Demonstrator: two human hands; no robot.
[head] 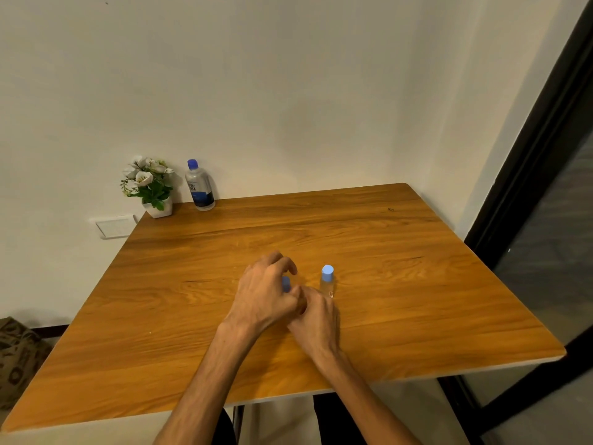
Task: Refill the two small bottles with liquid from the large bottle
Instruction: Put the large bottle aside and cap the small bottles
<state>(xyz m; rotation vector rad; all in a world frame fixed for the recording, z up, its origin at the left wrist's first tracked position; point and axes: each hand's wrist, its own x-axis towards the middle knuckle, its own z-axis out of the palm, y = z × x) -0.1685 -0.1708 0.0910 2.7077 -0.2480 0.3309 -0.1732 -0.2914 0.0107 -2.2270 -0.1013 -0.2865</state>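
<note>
A large clear bottle [199, 186] with a blue cap and dark label stands at the back left of the wooden table [417, 284], against the wall. A small clear bottle with a light-blue cap [327, 280] stands upright at mid-table. Just left of it, both hands meet around a second small bottle; only its blue cap [286, 283] shows. My left hand [266, 290] curls over that cap from above. My right hand [316, 316] closes low on the hidden bottle body, its fingers tucked under the left hand.
A small white pot of artificial white flowers [150, 186] sits at the table's back-left corner beside the large bottle. A wall socket plate [115, 227] is left of the table. A dark door frame [532, 194] runs along the right side.
</note>
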